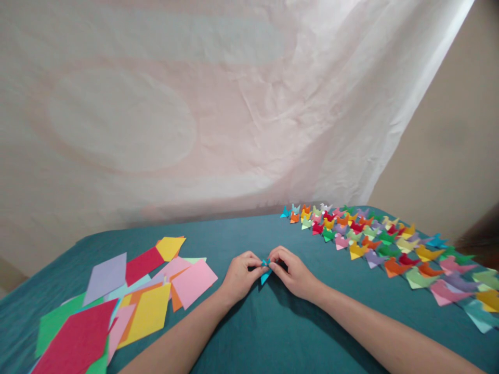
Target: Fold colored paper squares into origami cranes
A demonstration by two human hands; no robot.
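Blue paper (265, 279), one: left hand (242, 275) and right hand (293, 272) are pinching it, facing the table's (230, 232) far edge; shaping is needing light, even fingertip pressure.

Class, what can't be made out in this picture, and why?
All in the head view:
- Held blue folded paper: partly hidden by left hand and right hand.
- Orange paper: partly covered by the nearer yellow sheet.
- Nearest red sheet: near end cut off by bottom edge.
- Rightmost yellow folded paper: cut off by right edge.
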